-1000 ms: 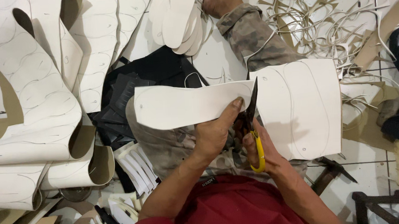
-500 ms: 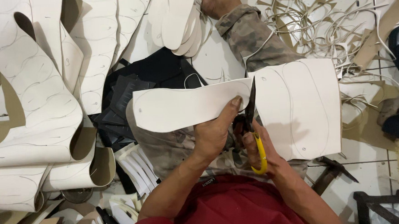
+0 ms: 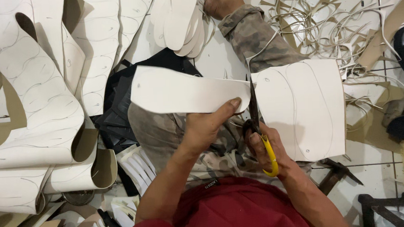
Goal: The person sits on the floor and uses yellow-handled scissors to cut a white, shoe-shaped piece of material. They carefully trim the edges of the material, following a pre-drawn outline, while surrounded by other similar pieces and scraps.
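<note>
In the middle of the frame the left hand (image 3: 207, 127) pinches the lower edge of a long white sole-shaped piece of sheet material (image 3: 187, 92), with the thumb on top and the fingers closed under it. The right hand (image 3: 266, 147) is closed through the loops of a pair of scissors with black blades and a yellow handle (image 3: 257, 124). The blades point up the frame, into the narrow bridge between the sole-shaped piece and the wider white sheet with pencil outlines (image 3: 303, 108) on the right.

The risk I see is at the left thumb: it lies just beside the blades, so a quick closing of the scissors could nick it. The wide sheet on the right hangs free with no hand on it; I think it can sag or twist when the bridge is cut, and the cut may then leave the drawn line.

Room is small. Below the sheets are the person's camouflage trousers (image 3: 253, 37), and at the left lie curled rolls of marked white sheet (image 3: 35, 104). At the upper right lies a tangle of thin off-cut strips (image 3: 326, 24), and a stack of finished white soles (image 3: 178, 18) is at the top centre. The bare tiled floor (image 3: 379, 164) shows only at the lower right, near a dark hammer-like tool (image 3: 336, 171).
</note>
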